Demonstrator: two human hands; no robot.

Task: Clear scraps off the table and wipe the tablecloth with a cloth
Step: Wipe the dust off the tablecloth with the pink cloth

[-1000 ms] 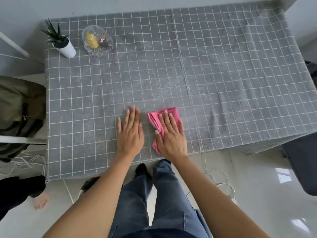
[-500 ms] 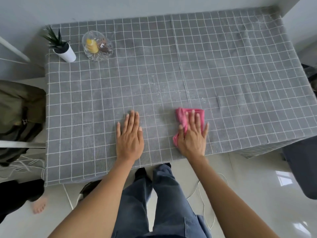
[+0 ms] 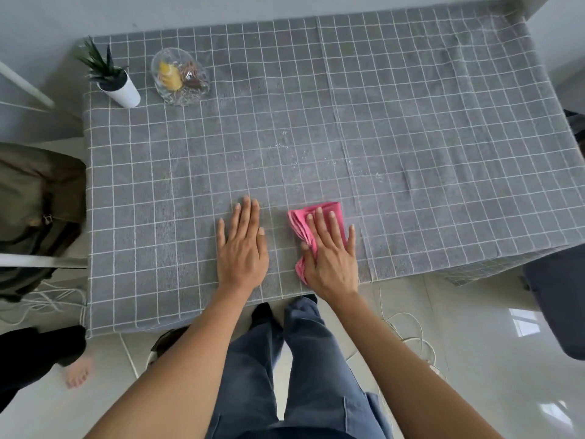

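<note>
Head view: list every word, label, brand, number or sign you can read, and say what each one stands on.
None can be read.
The tablecloth bears only a white grid, no text.
The pink cloth, white plant pot and glass dish show no lettering.
Any print on the items inside the dish is too small to read.

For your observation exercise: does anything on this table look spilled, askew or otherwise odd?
Yes. Fine white crumbs are scattered across the middle of the grey tablecloth, beyond the pink cloth under the right hand. A crease ripples the fabric nearby.
</note>
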